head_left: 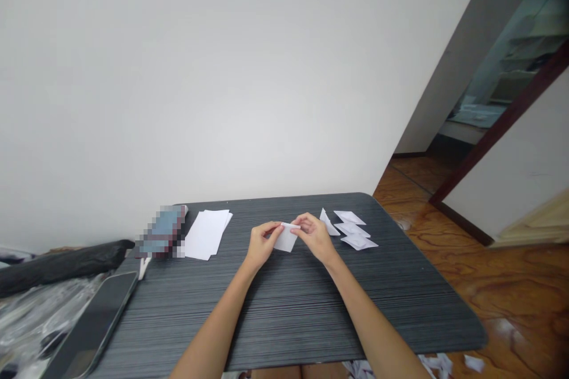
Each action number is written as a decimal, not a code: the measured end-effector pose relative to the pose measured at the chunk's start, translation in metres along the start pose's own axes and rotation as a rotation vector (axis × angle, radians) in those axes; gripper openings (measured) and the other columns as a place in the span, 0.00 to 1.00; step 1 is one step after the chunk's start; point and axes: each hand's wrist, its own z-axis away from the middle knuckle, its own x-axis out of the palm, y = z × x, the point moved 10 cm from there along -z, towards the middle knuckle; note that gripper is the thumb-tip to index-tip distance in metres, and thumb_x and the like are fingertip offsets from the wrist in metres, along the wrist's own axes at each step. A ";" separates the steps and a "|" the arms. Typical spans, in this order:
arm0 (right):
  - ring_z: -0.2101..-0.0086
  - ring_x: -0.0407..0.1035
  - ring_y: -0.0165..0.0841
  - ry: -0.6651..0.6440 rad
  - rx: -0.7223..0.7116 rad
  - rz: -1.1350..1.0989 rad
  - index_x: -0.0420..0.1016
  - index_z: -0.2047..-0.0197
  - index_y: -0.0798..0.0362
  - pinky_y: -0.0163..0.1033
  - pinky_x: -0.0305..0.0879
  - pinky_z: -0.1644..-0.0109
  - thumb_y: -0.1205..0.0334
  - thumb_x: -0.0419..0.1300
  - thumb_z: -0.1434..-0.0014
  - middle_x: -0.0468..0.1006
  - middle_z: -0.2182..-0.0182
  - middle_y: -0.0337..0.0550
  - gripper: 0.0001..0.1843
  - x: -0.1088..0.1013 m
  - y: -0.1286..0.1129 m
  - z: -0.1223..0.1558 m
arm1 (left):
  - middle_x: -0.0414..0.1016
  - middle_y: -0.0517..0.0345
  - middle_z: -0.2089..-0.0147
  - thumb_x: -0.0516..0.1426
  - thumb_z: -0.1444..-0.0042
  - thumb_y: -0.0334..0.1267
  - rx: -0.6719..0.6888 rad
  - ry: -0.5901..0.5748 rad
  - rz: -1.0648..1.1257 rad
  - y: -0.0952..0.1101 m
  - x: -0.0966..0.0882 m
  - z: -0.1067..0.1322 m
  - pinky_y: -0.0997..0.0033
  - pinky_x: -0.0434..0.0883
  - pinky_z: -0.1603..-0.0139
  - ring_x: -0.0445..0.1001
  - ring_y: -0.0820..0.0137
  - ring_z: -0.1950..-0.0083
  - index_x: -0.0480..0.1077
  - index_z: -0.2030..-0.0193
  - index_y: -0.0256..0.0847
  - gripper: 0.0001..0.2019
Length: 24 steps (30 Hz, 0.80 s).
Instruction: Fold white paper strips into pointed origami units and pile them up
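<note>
Between my two hands is a small folded piece of white paper, held up over the middle of the dark table. My left hand pinches its upper left corner between thumb and fingers. On the opposite corner, my right hand grips with thumb and forefinger, its other fingers curled. Just right of my right hand stands a folded white paper piece with a pointed tip. Beside it, several flat folded paper pieces lie in an overlapping column. A stack of white paper sheets lies to the left of my left hand.
A blurred-out object sits at the table's back left. At the left edge lies a dark phone-like slab. The dark table meets a white wall. Paper scraps litter the wooden floor below the front edge.
</note>
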 end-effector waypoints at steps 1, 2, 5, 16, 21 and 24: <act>0.69 0.68 0.31 0.004 0.009 -0.027 0.63 0.69 0.53 0.37 0.64 0.62 0.60 0.62 0.58 0.72 0.72 0.40 0.14 0.000 -0.001 0.000 | 0.75 0.52 0.68 0.54 0.51 0.42 0.004 0.007 -0.003 0.000 -0.001 0.000 0.71 0.69 0.65 0.72 0.68 0.67 0.72 0.68 0.35 0.12; 0.69 0.68 0.31 0.008 0.019 -0.051 0.63 0.67 0.53 0.37 0.64 0.62 0.60 0.62 0.59 0.72 0.72 0.40 0.15 -0.001 -0.001 0.000 | 0.75 0.52 0.68 0.54 0.51 0.42 0.007 0.014 -0.004 0.001 -0.001 0.001 0.71 0.69 0.65 0.72 0.68 0.67 0.73 0.68 0.35 0.12; 0.68 0.69 0.32 0.014 0.051 -0.089 0.63 0.65 0.53 0.38 0.64 0.62 0.62 0.63 0.60 0.73 0.72 0.40 0.17 -0.002 -0.001 -0.001 | 0.75 0.51 0.67 0.55 0.52 0.42 -0.003 0.023 0.010 0.000 -0.003 0.001 0.70 0.69 0.65 0.72 0.67 0.67 0.73 0.68 0.35 0.12; 0.67 0.70 0.34 -0.020 0.128 -0.117 0.72 0.68 0.55 0.40 0.64 0.59 0.63 0.63 0.61 0.75 0.70 0.43 0.13 0.000 0.012 -0.002 | 0.76 0.53 0.69 0.55 0.53 0.42 -0.037 -0.014 0.016 -0.001 -0.005 0.000 0.73 0.68 0.67 0.72 0.67 0.68 0.74 0.69 0.35 0.12; 0.68 0.70 0.34 -0.017 0.143 -0.104 0.73 0.70 0.56 0.41 0.65 0.60 0.61 0.63 0.61 0.76 0.71 0.43 0.12 0.001 0.012 -0.001 | 0.76 0.52 0.69 0.54 0.52 0.42 0.000 -0.002 -0.041 0.003 -0.006 0.000 0.72 0.69 0.67 0.72 0.67 0.68 0.74 0.70 0.34 0.12; 0.69 0.70 0.34 -0.022 0.145 -0.092 0.73 0.70 0.56 0.40 0.65 0.61 0.61 0.63 0.61 0.76 0.72 0.44 0.13 0.000 0.013 0.000 | 0.75 0.52 0.65 0.54 0.51 0.41 0.034 0.007 -0.082 0.007 -0.005 0.001 0.71 0.69 0.64 0.72 0.68 0.67 0.73 0.63 0.36 0.13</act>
